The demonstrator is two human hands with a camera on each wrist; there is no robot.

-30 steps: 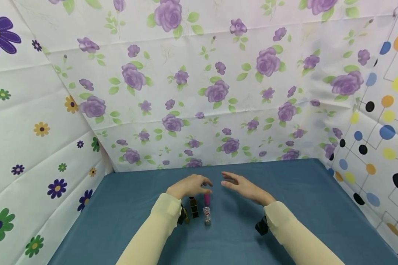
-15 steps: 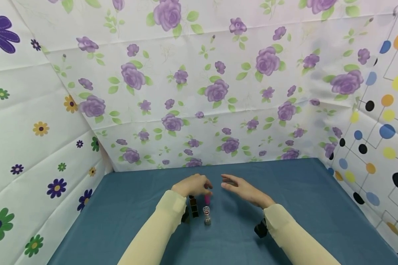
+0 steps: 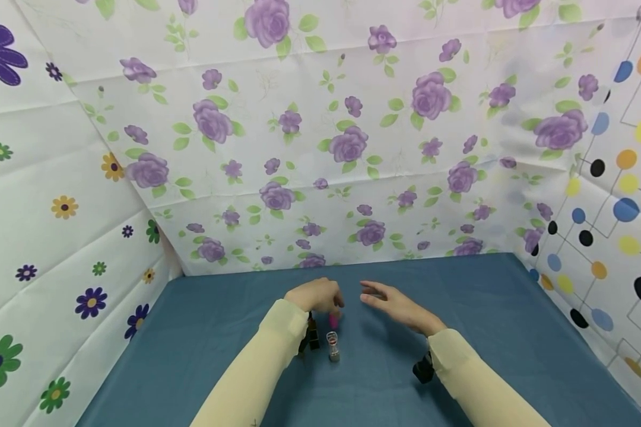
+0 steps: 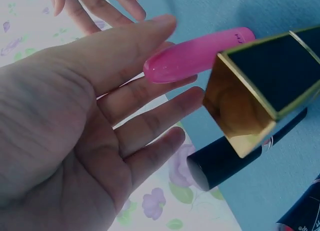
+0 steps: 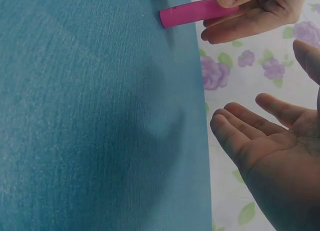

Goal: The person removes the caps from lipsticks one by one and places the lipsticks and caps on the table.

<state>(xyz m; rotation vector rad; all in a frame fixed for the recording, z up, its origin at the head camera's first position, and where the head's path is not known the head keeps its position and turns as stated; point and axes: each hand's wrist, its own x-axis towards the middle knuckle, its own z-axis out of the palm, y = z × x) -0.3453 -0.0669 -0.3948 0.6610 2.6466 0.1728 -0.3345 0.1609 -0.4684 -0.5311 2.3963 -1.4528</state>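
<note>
A pink lip balm tube (image 3: 333, 321) stands on the blue table, its rounded end up among the fingers of my left hand (image 3: 316, 295). In the left wrist view, thumb and fingers of the left hand (image 4: 70, 101) spread loosely around the pink tube (image 4: 195, 56), with a gap at the thumb. The right wrist view has the left thumb overlapping the top of the pink tube (image 5: 195, 12). My right hand (image 3: 394, 302) hovers to the right, its fingers relaxed and holding nothing; its palm (image 5: 280, 146) shows in the right wrist view.
Close by stand a black square lipstick with gold trim (image 4: 275, 71), a black round tube (image 4: 230, 161) and a clear-and-grey tube (image 3: 333, 349). Another dark tube (image 4: 302, 206) is partly cut off. Floral cloth (image 3: 352, 196) walls the table's (image 3: 219, 332) far edge.
My left hand has shifted slightly right and lower, its fingertips coming down around the top of the pink tube. The right hand has stayed nearly in place.
</note>
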